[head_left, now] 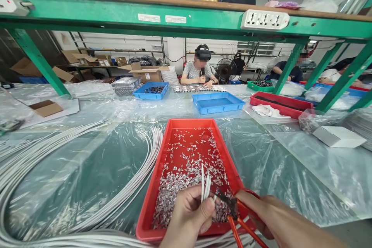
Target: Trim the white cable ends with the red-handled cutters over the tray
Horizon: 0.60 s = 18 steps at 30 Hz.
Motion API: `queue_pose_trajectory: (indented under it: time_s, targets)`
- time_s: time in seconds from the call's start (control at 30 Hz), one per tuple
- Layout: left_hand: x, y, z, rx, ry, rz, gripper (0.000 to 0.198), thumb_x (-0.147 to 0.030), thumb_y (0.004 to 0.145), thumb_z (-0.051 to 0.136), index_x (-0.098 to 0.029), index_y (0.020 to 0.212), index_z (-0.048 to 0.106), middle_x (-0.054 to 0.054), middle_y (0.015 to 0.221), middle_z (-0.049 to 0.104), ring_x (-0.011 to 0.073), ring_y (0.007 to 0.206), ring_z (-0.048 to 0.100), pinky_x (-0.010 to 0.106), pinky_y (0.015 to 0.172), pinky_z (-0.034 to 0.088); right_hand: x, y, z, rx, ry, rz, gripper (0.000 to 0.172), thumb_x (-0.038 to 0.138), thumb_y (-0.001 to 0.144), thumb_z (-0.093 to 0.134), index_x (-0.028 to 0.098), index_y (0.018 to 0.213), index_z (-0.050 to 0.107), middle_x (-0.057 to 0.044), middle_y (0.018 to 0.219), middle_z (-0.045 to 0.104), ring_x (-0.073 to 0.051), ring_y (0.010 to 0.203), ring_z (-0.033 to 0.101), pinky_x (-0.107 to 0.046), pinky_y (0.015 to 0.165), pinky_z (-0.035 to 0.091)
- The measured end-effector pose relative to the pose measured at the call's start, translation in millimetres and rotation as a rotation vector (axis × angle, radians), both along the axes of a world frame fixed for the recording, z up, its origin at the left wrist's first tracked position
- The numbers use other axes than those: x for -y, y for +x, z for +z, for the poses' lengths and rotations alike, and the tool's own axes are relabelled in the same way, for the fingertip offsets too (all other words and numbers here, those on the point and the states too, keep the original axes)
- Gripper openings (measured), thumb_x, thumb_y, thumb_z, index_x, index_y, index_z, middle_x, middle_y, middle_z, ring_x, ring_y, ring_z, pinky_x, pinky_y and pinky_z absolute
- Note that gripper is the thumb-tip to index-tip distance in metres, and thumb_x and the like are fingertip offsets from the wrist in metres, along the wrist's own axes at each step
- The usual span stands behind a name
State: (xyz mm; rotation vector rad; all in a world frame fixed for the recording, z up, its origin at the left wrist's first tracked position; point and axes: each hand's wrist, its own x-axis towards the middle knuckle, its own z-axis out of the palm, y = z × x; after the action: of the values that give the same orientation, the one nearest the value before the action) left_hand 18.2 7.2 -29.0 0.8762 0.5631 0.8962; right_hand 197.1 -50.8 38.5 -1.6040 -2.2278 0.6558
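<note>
My left hand (186,217) pinches a small bunch of thin white plastic-coated wire ends (205,184) between thumb and fingers, so its grip is closed on them and the tips stand upright, level with one another, above the near end of the shallow red plastic tray (151,197). My right hand (270,217) wraps the red handles of a pair of dark-jawed cutting pliers (232,207); that grip is shut on the handles, and the nose points left, just beside the wire tips. I cannot tell whether the jaws touch the wire. I hold both over the tray, I judge, so that anything falling lands among the small silvery metal terminals (188,170) heaped there.

The long white cables (87,209) trail off to my left in a wide loop across the clear plastic sheet covering the worktop (290,170), which keeps them untangled. Farther back sit 2 blue plastic trays (217,102), and a person (200,70) sits at the far side.
</note>
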Motion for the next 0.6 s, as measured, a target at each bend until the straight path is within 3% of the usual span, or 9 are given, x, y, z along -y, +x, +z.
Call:
queue_pose_trajectory:
  time_s: [0.1,0.27,0.33,0.4,0.43,0.53,0.6]
  targets:
    - [0.2,-1.2,1.0,0.021,0.010,-0.007,0.029,-0.038,0.065,0.076,-0.011,0.067,0.066,-0.002,0.049,0.052,-0.0011,0.034,0.029,0.016,0.036,0.016,-4.5,-2.5,4.5,-0.112,0.012,-0.073,0.050,0.026,0.064,0.062,0.016,0.112,0.058,-0.011,0.087,0.073,-0.028,0.072,0.069,-0.033,0.062,0.057]
    - [-0.5,-2.6,2.0,0.053,-0.020,0.034,0.027,-0.038,0.065,0.077,-0.013,0.066,0.066,-0.003,0.048,0.050,-0.0010,0.034,0.029,0.015,0.036,0.019,-5.4,4.2,-2.3,-0.288,0.176,-0.253,0.039,0.022,0.069,0.052,0.019,0.108,0.052,-0.001,0.066,0.067,-0.018,0.056,0.064,-0.023,0.054,0.054]
    - [-0.8,-2.0,1.9,0.040,-0.024,0.048,0.028,-0.039,0.064,0.077,-0.013,0.067,0.066,-0.003,0.048,0.051,-0.0010,0.033,0.030,0.015,0.035,0.019,-4.8,2.5,-7.1,-0.245,0.189,-0.259,0.028,0.022,0.067,0.054,0.021,0.095,0.057,0.000,0.062,0.064,-0.019,0.058,0.064,-0.024,0.055,0.053]
    - [-0.7,-1.2,1.4,0.022,-0.011,0.061,0.030,-0.040,0.064,0.076,-0.012,0.067,0.065,-0.003,0.049,0.051,-0.0010,0.033,0.030,0.014,0.035,0.018,-6.0,-4.1,-11.2,-0.238,0.120,-0.228,0.009,0.023,0.071,0.052,0.021,0.077,0.058,-0.001,0.059,0.063,-0.019,0.058,0.064,-0.024,0.053,0.052]
    - [-0.6,-0.8,1.0,0.012,-0.003,0.072,0.031,-0.041,0.064,0.076,-0.012,0.067,0.064,-0.004,0.048,0.051,-0.0008,0.032,0.030,0.014,0.034,0.018,-7.0,-8.4,-12.9,-0.260,0.081,-0.205,0.008,0.024,0.074,0.050,0.020,0.073,0.057,-0.002,0.059,0.063,-0.019,0.057,0.064,-0.024,0.051,0.052]
    - [-0.5,-0.2,-0.4,-0.024,0.019,0.102,0.033,-0.043,0.063,0.076,-0.014,0.067,0.061,-0.008,0.041,0.043,0.0004,0.032,0.030,0.014,0.034,0.017,-7.8,-18.3,-17.6,-0.339,0.061,-0.168,0.020,0.024,0.075,0.049,0.016,0.092,0.057,-0.006,0.070,0.068,-0.019,0.057,0.065,-0.025,0.053,0.053]
    - [-0.8,0.0,-0.9,-0.042,0.024,0.105,0.034,-0.044,0.063,0.076,-0.014,0.067,0.059,-0.010,0.038,0.039,0.0010,0.032,0.029,0.014,0.034,0.017,-4.5,-17.4,-21.4,-0.273,0.133,-0.181,0.048,0.026,0.067,0.057,0.011,0.113,0.050,-0.011,0.084,0.070,-0.024,0.065,0.067,-0.030,0.059,0.056]
